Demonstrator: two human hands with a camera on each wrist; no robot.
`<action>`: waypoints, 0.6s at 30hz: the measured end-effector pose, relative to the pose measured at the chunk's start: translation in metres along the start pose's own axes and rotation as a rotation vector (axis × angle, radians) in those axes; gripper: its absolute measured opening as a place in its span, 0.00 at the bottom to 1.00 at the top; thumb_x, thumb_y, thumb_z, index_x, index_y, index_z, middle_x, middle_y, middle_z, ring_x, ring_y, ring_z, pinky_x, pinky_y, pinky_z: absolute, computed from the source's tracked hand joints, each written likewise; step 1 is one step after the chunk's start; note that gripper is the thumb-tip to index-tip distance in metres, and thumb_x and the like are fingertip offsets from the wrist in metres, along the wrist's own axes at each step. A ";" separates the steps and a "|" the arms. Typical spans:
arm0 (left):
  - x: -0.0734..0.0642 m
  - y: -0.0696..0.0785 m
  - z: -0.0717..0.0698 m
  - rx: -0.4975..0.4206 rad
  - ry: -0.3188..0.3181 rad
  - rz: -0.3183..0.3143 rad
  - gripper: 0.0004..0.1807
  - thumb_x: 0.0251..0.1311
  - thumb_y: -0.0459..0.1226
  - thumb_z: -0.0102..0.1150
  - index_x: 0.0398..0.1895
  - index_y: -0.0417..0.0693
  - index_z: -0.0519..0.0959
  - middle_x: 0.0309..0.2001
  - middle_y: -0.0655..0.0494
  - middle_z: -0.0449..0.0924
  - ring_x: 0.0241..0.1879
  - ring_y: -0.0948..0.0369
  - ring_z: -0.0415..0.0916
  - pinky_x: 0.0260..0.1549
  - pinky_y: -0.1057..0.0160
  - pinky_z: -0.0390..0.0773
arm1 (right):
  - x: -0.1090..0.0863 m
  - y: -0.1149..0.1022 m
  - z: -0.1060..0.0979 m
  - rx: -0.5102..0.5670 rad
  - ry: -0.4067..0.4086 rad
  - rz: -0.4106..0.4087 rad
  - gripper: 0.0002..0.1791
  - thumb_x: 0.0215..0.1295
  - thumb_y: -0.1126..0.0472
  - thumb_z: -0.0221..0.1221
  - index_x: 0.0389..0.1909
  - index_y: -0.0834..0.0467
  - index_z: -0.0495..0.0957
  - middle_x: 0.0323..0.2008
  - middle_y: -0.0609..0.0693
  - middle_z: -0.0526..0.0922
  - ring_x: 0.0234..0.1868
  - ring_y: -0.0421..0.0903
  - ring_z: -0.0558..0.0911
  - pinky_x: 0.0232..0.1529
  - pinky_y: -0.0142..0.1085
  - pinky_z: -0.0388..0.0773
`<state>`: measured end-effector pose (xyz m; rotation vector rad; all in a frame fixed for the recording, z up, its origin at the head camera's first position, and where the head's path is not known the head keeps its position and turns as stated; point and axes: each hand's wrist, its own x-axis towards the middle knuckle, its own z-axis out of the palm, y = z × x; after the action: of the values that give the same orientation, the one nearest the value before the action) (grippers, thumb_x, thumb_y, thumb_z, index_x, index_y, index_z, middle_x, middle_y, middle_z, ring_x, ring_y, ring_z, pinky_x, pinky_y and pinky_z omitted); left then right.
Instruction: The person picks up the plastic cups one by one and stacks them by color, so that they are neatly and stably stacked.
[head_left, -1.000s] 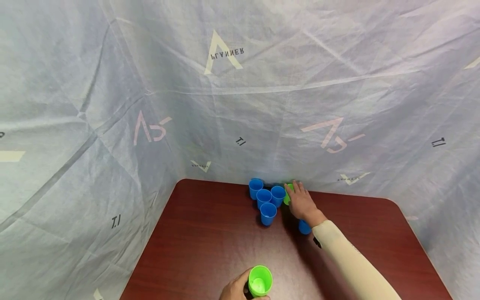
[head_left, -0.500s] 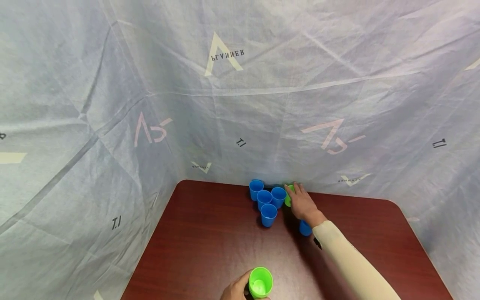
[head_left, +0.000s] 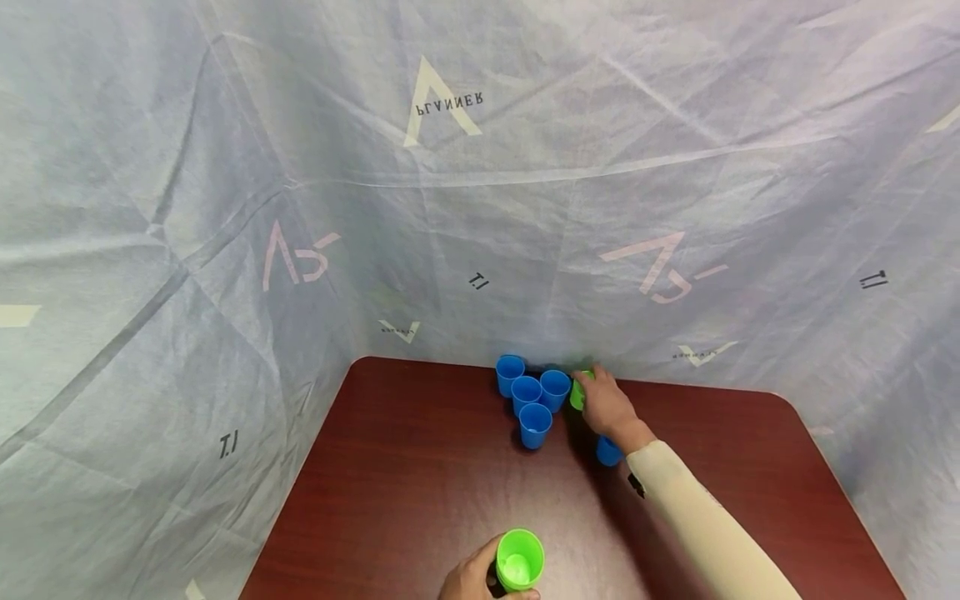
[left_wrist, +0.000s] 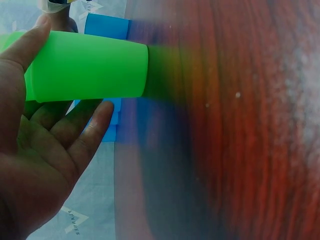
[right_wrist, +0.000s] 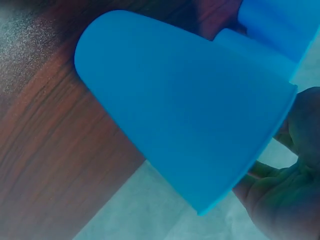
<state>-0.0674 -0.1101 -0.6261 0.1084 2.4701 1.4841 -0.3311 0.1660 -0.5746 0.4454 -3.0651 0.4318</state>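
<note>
Low in the head view, my left hand grips a green plastic cup with its mouth upward. From the left wrist, the thumb lies along the side of this cup, whose base is close over the table. My right hand reaches to the table's far edge, fingers bent over the rim of another green cup and covering its right side. A single blue cup stands under the right wrist; it fills much of the right wrist view, where this blue cup hides part of the hand.
Several blue cups stand mouth up in a cluster just left of the far green cup. The dark red wooden table has rounded far corners. Grey printed fabric hangs right behind it and along both sides.
My right hand's fingers, earlier stretched out over the far green cup, have bent in at its rim. My left hand still holds its green cup in the same place.
</note>
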 end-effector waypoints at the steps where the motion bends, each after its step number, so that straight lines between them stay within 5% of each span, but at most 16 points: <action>1: 0.000 0.000 0.000 -0.002 -0.002 0.001 0.40 0.51 0.62 0.79 0.68 0.66 0.78 0.45 0.72 0.86 0.35 0.77 0.78 0.33 0.69 0.77 | 0.000 0.001 0.000 0.002 0.006 0.000 0.33 0.70 0.71 0.59 0.75 0.60 0.69 0.70 0.71 0.66 0.69 0.69 0.71 0.60 0.60 0.81; 18: 0.001 -0.001 0.003 0.059 0.070 0.067 0.43 0.49 0.62 0.81 0.68 0.60 0.79 0.49 0.65 0.89 0.38 0.79 0.78 0.36 0.68 0.79 | -0.017 0.004 -0.006 0.047 0.095 -0.023 0.32 0.69 0.70 0.63 0.74 0.59 0.71 0.65 0.68 0.70 0.64 0.65 0.72 0.58 0.59 0.81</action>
<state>-0.0674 -0.1080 -0.6279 0.1537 2.5908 1.4653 -0.3161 0.1760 -0.5712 0.4474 -2.9613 0.5102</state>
